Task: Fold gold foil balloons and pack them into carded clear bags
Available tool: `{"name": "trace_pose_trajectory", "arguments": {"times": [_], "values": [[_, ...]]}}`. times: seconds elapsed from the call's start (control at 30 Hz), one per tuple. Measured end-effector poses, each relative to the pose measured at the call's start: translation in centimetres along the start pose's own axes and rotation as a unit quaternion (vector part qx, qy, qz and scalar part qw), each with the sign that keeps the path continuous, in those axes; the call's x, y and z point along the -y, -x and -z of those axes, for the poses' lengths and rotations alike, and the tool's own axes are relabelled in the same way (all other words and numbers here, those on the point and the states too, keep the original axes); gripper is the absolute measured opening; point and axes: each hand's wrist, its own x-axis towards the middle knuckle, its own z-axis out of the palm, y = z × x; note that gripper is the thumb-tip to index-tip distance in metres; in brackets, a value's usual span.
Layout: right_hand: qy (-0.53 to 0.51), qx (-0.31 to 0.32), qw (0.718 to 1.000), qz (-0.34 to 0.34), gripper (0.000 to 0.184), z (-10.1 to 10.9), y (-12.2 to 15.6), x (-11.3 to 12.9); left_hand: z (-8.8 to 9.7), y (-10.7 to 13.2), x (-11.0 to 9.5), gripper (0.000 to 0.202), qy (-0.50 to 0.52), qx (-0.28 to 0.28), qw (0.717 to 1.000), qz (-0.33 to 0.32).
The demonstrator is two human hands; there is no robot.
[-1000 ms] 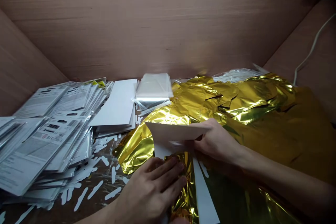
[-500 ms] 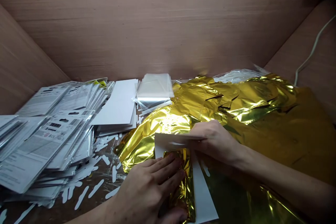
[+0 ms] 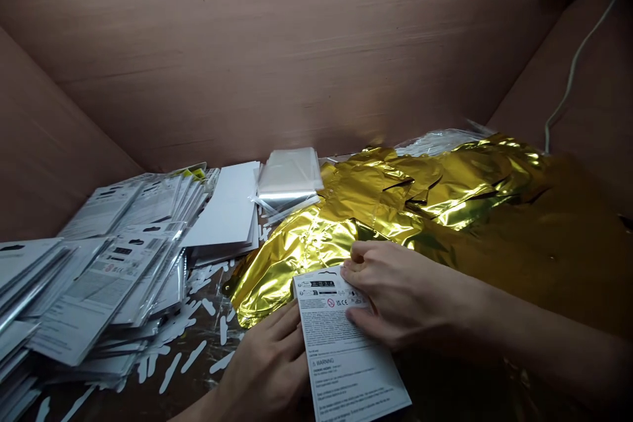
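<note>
A white printed card [image 3: 346,356] lies folded shut, print side up, over gold foil at the bottom centre. My right hand [image 3: 395,293] rests on its top right corner, fingers curled and pressing down on it. My left hand [image 3: 270,362] lies against the card's left edge with fingers stretched flat. A heap of crumpled gold foil [image 3: 420,198] spreads from the card toward the back right.
Packed printed cards [image 3: 109,264] are stacked in piles at the left. Blank white cards [image 3: 227,208] and a stack of clear bags [image 3: 289,175] lie behind them. White paper strips [image 3: 198,316] litter the wooden desk. Wooden walls [image 3: 277,46] enclose the space; a white cable [image 3: 568,79] hangs at the right.
The card's upper flap, held up by my right hand, has been folded down over the foil, so the printed side now shows. My left hand slid from the foil to the card's left edge.
</note>
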Motion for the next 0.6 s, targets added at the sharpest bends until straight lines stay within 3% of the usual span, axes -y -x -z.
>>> {"name": "trace_pose_trajectory", "arguments": {"times": [0.13,0.2,0.27,0.33,0.4,0.43,0.53,0.6], "values": [[0.022,0.0,1.0,-0.022,0.05,-0.1,-0.1,0.4,0.3,1.4,-0.7,0.01,-0.112,-0.04,0.993,0.0],[0.024,-0.003,0.999,-0.024,0.05,-0.4,-0.2,0.6,1.1,1.8,-0.8,0.008,-0.094,-0.042,0.995,-0.007],[0.022,-0.005,0.999,-0.025,0.05,-0.5,-0.2,0.7,2.4,1.6,-0.7,0.021,-0.032,-0.034,0.999,-0.001],[0.018,-0.004,0.999,-0.03,0.048,-0.3,-0.2,0.9,3.8,0.8,-0.3,0.029,0.008,-0.005,0.998,0.065],[0.017,-0.005,0.999,-0.038,0.046,0.0,0.0,1.1,4.6,-0.6,0.6,0.021,-0.008,0.041,0.984,0.171],[0.017,-0.007,0.999,-0.045,0.045,0.2,0.1,1.2,4.7,-1.4,1.1,0.029,-0.021,0.065,0.974,0.215],[-0.008,-0.036,0.997,-0.061,0.041,0.1,0.5,1.5,4.1,-3.5,2.8,0.077,-0.01,0.134,0.948,0.29],[-0.038,-0.075,0.995,-0.05,0.045,-0.2,0.6,1.6,3.8,-4.5,3.7,0.081,0.024,0.167,0.928,0.331]]}}
